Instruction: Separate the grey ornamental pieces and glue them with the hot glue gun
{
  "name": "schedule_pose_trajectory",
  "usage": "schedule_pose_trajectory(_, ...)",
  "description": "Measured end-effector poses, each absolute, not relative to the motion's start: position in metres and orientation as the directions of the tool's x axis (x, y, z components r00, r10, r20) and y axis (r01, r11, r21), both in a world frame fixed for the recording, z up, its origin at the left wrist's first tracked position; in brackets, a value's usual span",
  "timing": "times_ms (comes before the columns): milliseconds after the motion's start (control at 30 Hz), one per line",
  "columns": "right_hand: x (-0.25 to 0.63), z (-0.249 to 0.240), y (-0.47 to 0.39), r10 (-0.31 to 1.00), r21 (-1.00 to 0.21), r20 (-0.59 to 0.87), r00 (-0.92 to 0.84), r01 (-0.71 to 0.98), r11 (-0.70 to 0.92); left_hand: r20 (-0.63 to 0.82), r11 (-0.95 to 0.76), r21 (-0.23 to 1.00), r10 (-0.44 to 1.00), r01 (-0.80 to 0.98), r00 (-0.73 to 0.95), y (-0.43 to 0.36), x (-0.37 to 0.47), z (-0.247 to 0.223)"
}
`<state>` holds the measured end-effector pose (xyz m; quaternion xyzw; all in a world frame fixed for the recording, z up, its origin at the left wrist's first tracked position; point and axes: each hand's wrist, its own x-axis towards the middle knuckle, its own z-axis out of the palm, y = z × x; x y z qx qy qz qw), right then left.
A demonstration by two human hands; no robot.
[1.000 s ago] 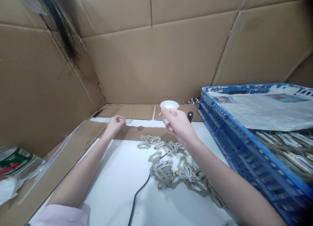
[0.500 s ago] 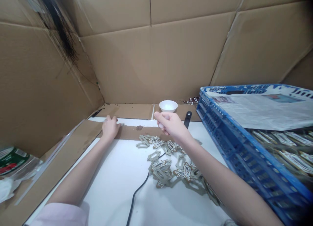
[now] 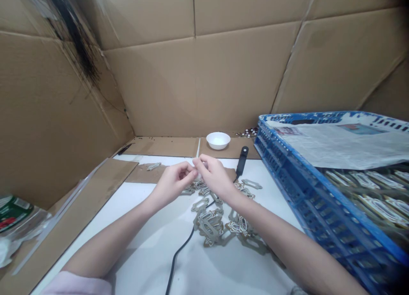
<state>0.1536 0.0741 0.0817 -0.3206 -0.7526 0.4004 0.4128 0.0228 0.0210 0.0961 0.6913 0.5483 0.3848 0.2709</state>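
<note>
My left hand (image 3: 175, 182) and my right hand (image 3: 214, 179) meet over the middle of the table, fingertips pinched close together. Whatever sits between the fingers is too small or too hidden to make out. Just below and beyond them lies a heap of flat metal frame-shaped pieces (image 3: 211, 227), elongated with pointed ends, some patterned in white. One such metal piece (image 3: 154, 166) rests by itself on the brown cardboard strip (image 3: 136, 174), left of my left hand. Behind my right hand stands a white bowl (image 3: 218, 141); its contents cannot be told.
A blue plastic crate (image 3: 287, 188) with paper and rows of metal pieces fills the right side. A black device (image 3: 243, 161) lies near the bowl, and a black cable (image 3: 175, 261) crosses the white table. Cardboard walls (image 3: 153, 90) enclose the back and left. Small beads (image 3: 249, 132) lie behind.
My left hand has left the cardboard strip and moved right, leaving one metal piece lying there. My right hand has come slightly lower and left, so the fingertips of both now meet.
</note>
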Motion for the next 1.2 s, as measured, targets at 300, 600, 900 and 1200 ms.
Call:
schedule_pose_trajectory(300, 0.165, 0.099, 0.079, 0.734, -0.921, 0.184, -0.654, 0.146, 0.361, 0.324, -0.254, 0.732, 0.946, 0.632, 0.005, 0.024, 0.014, 0.094)
schedule_pose_trajectory(600, 0.163, 0.091, 0.083, 0.764, -0.923, 0.192, -0.616, 0.151, 0.354, 0.362, -0.289, 0.769, 0.932, 0.571, -0.014, 0.024, 0.015, 0.089)
schedule_pose_trajectory(900, 0.156, 0.085, 0.080, 0.774, -0.904, 0.215, -0.595, 0.179, 0.388, 0.358, -0.271, 0.830, 0.929, 0.488, -0.093, 0.026, 0.016, 0.084)
schedule_pose_trajectory(1200, 0.152, 0.071, 0.081, 0.740, -0.857, 0.311, -0.596, 0.161, 0.489, 0.322, -0.254, 0.907, 0.932, 0.336, -0.165, 0.030, 0.012, 0.082)
